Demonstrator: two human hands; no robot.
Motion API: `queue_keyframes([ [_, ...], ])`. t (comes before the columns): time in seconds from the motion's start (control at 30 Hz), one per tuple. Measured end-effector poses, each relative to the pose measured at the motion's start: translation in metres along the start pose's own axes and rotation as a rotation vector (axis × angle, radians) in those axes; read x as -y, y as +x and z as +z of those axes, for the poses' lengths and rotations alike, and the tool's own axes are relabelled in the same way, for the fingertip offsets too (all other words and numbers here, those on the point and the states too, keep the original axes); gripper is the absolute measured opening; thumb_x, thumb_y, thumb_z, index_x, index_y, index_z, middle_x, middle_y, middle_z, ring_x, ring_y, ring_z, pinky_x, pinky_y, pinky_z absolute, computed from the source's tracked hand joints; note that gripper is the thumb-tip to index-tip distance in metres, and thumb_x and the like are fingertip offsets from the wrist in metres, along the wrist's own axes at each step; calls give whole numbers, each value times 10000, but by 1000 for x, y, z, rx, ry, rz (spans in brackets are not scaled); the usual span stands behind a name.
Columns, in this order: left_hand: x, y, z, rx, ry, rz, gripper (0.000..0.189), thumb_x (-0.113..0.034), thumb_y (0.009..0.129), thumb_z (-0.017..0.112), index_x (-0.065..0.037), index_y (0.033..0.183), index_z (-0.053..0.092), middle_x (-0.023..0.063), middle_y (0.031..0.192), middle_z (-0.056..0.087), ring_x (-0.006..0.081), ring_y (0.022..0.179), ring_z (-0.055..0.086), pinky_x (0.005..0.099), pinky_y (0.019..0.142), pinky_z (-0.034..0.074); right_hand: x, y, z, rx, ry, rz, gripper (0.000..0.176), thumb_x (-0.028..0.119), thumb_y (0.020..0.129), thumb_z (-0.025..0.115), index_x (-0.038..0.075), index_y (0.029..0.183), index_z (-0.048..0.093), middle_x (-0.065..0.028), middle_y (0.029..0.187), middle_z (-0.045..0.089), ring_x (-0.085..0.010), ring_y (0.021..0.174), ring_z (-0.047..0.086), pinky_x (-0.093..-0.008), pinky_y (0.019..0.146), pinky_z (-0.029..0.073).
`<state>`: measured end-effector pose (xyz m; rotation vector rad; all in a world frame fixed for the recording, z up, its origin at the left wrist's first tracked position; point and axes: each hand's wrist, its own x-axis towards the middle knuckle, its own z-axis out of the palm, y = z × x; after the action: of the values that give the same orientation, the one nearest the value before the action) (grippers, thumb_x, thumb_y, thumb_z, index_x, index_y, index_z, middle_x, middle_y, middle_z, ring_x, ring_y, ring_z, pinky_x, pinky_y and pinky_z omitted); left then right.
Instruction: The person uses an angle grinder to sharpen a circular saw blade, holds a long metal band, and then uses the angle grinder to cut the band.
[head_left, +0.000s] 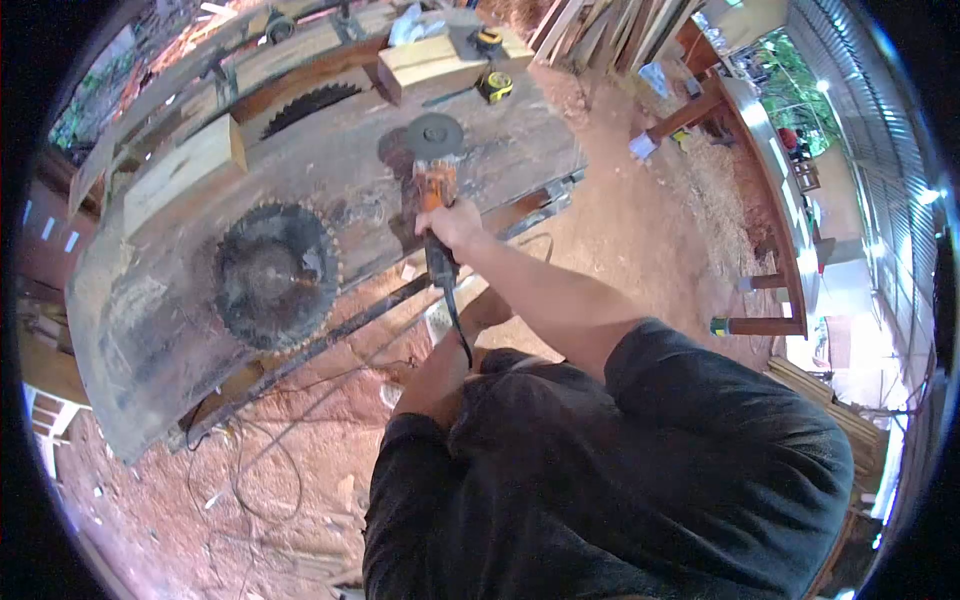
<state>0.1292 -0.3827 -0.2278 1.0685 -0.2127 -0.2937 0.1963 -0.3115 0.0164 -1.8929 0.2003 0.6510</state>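
Note:
An orange and black angle grinder (pixel 437 188) lies over the worn worktable (pixel 350 185), with my right hand (pixel 456 226) wrapped round its body. Its dark round disc (pixel 434 134) points away from me. The black cord (pixel 460 330) runs back from the grinder toward my body. Below my right forearm, my left hand (pixel 487 309) is near the table's front edge, its fingers hidden. A large toothed circular saw blade (pixel 275 275) lies flat on the table, left of the grinder.
Another saw blade (pixel 310 108) stands up through the table. Beyond are a wooden block (pixel 450 62), a yellow tape measure (pixel 495 86) and a pale beam (pixel 185 175). Loose cable (pixel 240 480) loops over the dirt floor. A long wooden table (pixel 775 180) stands at right.

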Motion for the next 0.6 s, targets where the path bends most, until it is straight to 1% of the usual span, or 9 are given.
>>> queue_keyframes([
  [0.13,84,10,-25,3,64,72,449,-181,1062,512,-54,1485,434,94,1537,461,216,1376,463,394,1146,390,6,30,10,-90,-226,-167,372,184,653,848,-34,931,732,-139,871,738,-262,764,713,-389,692,568],
  [0.23,-133,-6,47,-92,-287,53,605,-79,815,834,-18,1360,579,71,1341,628,211,1235,574,374,1004,505,33,32,3,-11,-407,-185,484,311,647,870,-48,942,735,-211,962,739,-322,884,730,-397,784,578],
  [0.27,-139,0,44,-9,-195,23,421,-84,804,847,3,1184,688,66,1133,723,165,1046,661,325,883,539,39,37,0,61,-498,-241,550,389,636,882,-54,928,738,-256,1029,731,-360,967,729,-408,843,577],
  [0.3,-138,2,40,-11,-208,17,421,-84,804,847,3,1184,688,66,1133,723,165,1046,661,325,883,539,41,44,-2,63,-502,-228,550,389,636,882,-54,928,738,-256,1029,731,-360,967,729,-408,843,577],
  [0.37,-133,7,35,-20,-67,-106,230,-102,803,852,7,974,743,53,892,746,122,833,686,299,772,543,47,62,-8,236,-842,-267,655,560,698,836,-31,968,750,-253,1091,723,-377,1029,709,-410,898,558],
  [0.4,-135,9,39,-46,-71,-101,244,-188,788,880,-3,879,749,50,773,722,109,715,655,294,684,519,51,68,-13,354,-964,-274,765,667,774,746,-29,1091,735,-259,1155,705,-373,1114,680,-425,947,531],
  [0.5,-146,12,42,-88,138,-183,315,-273,777,893,-9,870,749,41,753,705,104,686,619,284,649,487,54,78,-32,495,-861,-267,810,691,828,684,-24,1209,695,-255,1231,677,-360,1175,647,-435,980,504],
  [0.53,-147,13,44,-113,138,-200,356,-325,765,903,-17,844,745,32,729,690,100,666,591,279,629,462,75,65,-46,564,-964,-181,642,630,941,596,35,1154,709,-83,1078,709,-212,971,651,-383,874,509],
  [0.6,-162,12,49,-136,119,-191,363,-333,763,906,-18,840,743,30,730,688,99,667,589,278,629,460,93,38,-83,552,-806,-193,573,574,991,551,47,1164,697,-41,957,666,-155,871,600,-343,813,500],
])
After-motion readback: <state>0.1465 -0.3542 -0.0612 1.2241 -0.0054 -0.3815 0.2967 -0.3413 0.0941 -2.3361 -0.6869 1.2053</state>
